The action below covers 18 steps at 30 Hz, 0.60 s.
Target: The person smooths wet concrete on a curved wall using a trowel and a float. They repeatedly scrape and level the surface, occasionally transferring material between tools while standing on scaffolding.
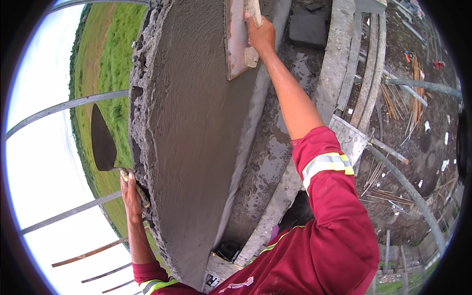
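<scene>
My right hand is closed around the pale wooden handle of a plastering float. The float's long flat plate lies against wet grey mortar that coats a wall. Lower left, my left hand grips a pointed trowel by its mortar-smeared handle, beside the wall's rough broken edge. The trowel blade points up and away from the mortar, out over the grass beyond. Behind my right wrist, the float's handle is partly hidden.
Wet scaffold planks run alongside the wall, with a dark grey block at the far end. Metal scaffold tubes cross at the right, above muddy ground with scattered timber. More bars stick out at the left.
</scene>
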Tool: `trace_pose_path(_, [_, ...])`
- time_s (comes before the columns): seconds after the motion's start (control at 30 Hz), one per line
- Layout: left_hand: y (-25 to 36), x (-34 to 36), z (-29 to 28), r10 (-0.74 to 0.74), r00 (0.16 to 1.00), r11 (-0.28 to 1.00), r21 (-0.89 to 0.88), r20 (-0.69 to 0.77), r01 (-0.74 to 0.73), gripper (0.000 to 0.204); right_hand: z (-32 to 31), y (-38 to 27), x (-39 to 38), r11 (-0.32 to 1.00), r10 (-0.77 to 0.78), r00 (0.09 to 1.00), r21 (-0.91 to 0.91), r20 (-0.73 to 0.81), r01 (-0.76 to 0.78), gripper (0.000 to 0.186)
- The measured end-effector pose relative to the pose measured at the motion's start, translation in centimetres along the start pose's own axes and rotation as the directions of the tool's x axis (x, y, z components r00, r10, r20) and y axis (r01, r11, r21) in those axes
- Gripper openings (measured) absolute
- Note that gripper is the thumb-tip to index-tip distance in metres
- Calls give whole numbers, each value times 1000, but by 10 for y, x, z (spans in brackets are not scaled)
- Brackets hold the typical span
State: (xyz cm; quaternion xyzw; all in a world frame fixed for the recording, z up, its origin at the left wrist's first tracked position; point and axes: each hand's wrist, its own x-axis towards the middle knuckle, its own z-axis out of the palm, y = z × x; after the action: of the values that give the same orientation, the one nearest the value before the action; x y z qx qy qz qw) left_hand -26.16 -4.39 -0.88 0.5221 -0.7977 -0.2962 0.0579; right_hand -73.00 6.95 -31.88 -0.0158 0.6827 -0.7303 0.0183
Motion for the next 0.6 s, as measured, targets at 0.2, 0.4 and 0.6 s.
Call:
trace_pose_path(0.2, [1, 0, -1, 11, 1000, 999, 36, 11, -12, 59, -17, 76, 28, 828, 502, 852, 201, 152, -524, 44])
trace_pose_path(0.4, [9, -5, 3, -5, 1000, 1000, 17, -5, 5, 58, -22, 73, -45, 801, 401, 871, 353, 284, -483, 38])
trace_pose_path(0.6, [17, -6, 9, 42, 999, 999, 5, 20, -42, 57, -27, -2, -103, 848, 209, 886, 375, 413, -375, 43])
